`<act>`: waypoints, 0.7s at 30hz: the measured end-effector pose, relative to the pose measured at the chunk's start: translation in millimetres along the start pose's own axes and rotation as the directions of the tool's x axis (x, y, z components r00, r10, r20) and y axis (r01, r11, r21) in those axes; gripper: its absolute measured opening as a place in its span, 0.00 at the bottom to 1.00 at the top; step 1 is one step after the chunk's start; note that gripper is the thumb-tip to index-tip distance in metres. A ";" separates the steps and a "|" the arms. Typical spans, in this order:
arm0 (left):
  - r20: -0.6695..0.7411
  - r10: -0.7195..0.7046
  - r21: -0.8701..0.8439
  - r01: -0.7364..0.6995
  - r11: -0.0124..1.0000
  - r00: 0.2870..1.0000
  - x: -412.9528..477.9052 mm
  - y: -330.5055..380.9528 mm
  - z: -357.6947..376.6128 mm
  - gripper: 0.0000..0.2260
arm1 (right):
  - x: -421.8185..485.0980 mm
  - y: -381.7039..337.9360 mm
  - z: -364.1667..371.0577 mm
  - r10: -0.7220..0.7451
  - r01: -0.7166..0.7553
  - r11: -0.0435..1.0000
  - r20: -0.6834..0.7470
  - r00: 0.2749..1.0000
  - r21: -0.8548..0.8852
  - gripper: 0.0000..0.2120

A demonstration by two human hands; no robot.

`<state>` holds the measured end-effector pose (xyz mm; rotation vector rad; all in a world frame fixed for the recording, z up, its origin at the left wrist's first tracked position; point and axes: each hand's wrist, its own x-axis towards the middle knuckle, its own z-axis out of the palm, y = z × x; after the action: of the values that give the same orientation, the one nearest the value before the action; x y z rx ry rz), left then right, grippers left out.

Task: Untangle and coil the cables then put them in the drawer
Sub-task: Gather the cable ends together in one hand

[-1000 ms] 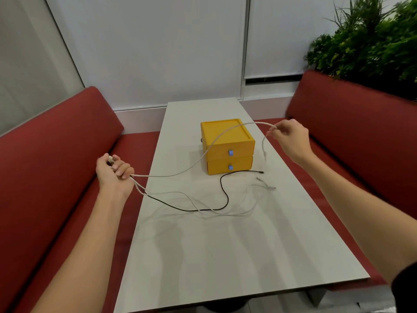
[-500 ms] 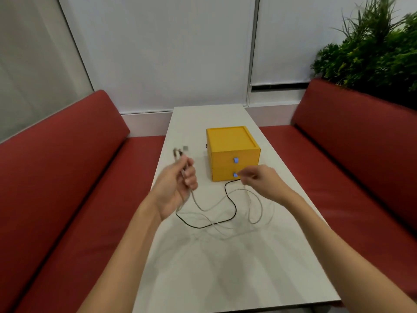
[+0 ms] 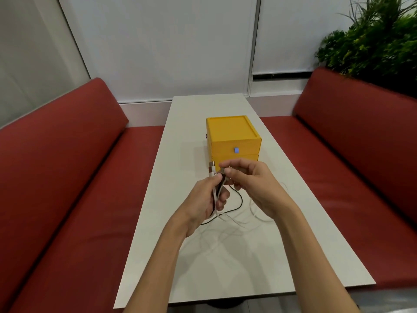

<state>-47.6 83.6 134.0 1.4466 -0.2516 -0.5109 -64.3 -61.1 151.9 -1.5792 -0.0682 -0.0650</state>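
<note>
My left hand (image 3: 208, 199) grips a bundle of cable ends, white and black, with a USB plug (image 3: 212, 164) sticking up above the fist. My right hand (image 3: 250, 184) meets it just in front of the yellow drawer box (image 3: 232, 134) and pinches a cable end between thumb and forefinger. The white cables (image 3: 255, 216) and the black cable (image 3: 241, 201) hang down from the hands and lie in loose loops on the white table (image 3: 225, 267). Both drawers of the box are closed, each with a small blue knob (image 3: 236, 150).
Red benches (image 3: 74, 199) run along both sides of the narrow table. A green plant (image 3: 372, 41) stands behind the right bench back. A white wall closes off the far end.
My hands have come together from wide apart. The stretched white cable has gone slack, and my right hand now pinches a cable end at the plugs held in my left hand.
</note>
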 end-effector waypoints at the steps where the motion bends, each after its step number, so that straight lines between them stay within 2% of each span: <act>1: 0.005 0.008 0.017 -0.008 1.000 1.000 -1.2 -1.2 0.0 0.17 | -0.8 1.7 0.3 0.009 -0.009 1.000 -0.001 1.000 0.009 0.08; 5: 0.030 0.014 0.133 -0.018 0.991 0.999 -5.4 -3.1 -0.3 0.16 | -0.4 2.6 -1.0 0.034 -0.033 0.999 0.027 0.999 -0.017 0.12; 8: 0.061 0.004 0.167 -0.014 0.986 0.998 -5.3 -5.0 -1.6 0.15 | -1.0 0.7 -2.0 -0.014 0.020 0.996 0.067 0.998 -0.088 0.11; 16: 0.042 0.054 0.167 -0.061 0.984 0.998 1.4 -3.3 -4.2 0.11 | 1.5 0.7 0.2 -0.041 0.046 0.993 0.052 0.998 -0.106 0.06; 21: 0.067 0.052 0.267 -0.068 0.961 0.996 2.7 0.0 -6.0 0.10 | 4.7 2.5 -1.0 -0.042 0.042 0.996 0.004 0.999 -0.078 0.06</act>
<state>-42.5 87.5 132.8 1.6840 -0.4242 -0.4838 -59.4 -62.1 149.9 -1.6561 -0.1019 -0.1001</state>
